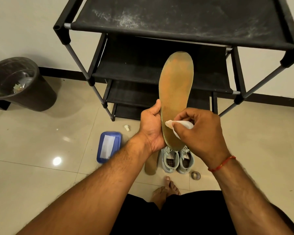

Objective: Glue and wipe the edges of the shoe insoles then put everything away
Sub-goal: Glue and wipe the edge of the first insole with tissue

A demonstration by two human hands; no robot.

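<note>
Insole upright before the shoe rack | your left hand grips its left edge near the heel | fingers of your right hand curl round a white wipe, pressing it on the insole's lower face | second insole lies on the floor beside the pale shoes, blue pack to their left

Floor insole half hidden behind left wrist, shoe rack cut by top edge
</note>
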